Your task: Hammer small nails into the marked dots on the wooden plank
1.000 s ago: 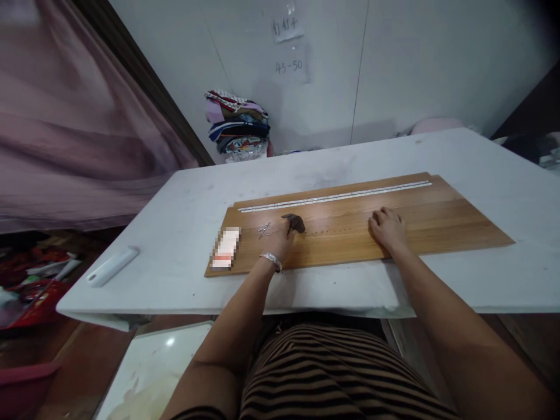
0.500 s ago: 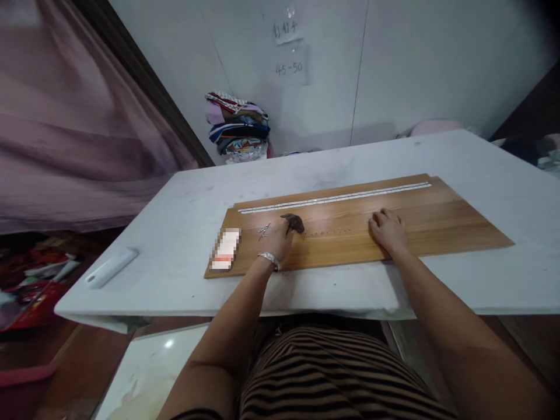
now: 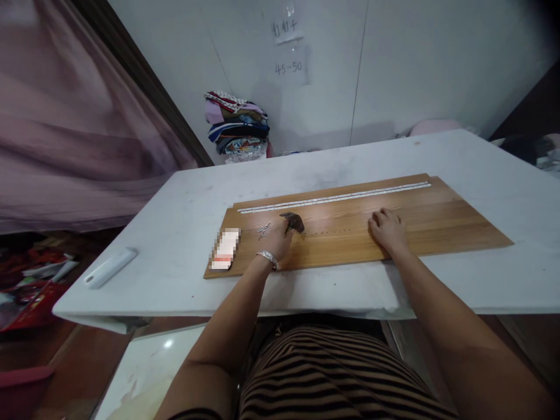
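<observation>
Board, long, brown and wooden (image 3: 437, 224), is lying on the flat white counter (image 3: 332, 297); the left hand (image 3: 279, 239) is gripping a dark metal hammer (image 3: 294, 221); the right hand (image 3: 389, 233) is resting loosely spread, probably steadying best by pressing firmly.

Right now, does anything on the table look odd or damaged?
Nothing looks broken. Slightly untidy: loose nails lie crossed on the board, left of the hammer, and grey smudges mark the table behind the board, like dirt or wear.
</observation>
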{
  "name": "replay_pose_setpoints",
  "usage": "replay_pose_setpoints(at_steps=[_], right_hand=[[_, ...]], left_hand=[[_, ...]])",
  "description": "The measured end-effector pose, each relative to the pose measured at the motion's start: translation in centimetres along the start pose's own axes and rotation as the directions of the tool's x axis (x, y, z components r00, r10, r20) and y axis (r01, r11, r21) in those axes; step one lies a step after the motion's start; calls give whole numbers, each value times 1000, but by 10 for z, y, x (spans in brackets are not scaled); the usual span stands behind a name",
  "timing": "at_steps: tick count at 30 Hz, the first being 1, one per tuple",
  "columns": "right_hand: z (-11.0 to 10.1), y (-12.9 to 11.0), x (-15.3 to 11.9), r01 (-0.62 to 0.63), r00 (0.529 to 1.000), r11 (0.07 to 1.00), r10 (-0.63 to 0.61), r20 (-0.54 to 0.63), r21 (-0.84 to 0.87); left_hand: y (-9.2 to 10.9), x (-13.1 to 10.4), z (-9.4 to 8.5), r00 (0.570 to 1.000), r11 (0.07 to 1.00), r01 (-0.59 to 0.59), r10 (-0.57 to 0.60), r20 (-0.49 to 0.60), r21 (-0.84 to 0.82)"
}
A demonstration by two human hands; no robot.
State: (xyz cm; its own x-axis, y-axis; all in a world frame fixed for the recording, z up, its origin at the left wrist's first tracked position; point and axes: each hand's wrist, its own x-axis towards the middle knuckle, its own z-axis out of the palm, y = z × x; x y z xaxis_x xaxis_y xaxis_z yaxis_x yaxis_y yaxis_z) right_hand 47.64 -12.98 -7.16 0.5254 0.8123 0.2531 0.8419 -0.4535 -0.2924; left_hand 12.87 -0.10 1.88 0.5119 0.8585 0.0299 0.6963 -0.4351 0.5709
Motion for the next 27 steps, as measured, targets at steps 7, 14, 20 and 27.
replay_pose_setpoints(at_steps=[7, 14, 20, 27], right_hand=[[2, 1, 1, -4, 1000, 1000, 4, 5, 4], [-1, 1, 1, -10, 1000, 1000, 10, 23, 19], [1, 0, 1, -19, 1000, 999, 19, 3, 33], [1, 1, 1, -14, 1000, 999, 14, -16, 49]], left_hand=[[-3, -1, 4, 1000, 999, -28, 28, -12, -37], [-2, 1, 3, 1000, 999, -11, 10, -13, -37], [0, -1, 0, 1000, 1000, -1, 1, -13, -24], [3, -2, 2, 1000, 997, 2, -1, 20, -78]])
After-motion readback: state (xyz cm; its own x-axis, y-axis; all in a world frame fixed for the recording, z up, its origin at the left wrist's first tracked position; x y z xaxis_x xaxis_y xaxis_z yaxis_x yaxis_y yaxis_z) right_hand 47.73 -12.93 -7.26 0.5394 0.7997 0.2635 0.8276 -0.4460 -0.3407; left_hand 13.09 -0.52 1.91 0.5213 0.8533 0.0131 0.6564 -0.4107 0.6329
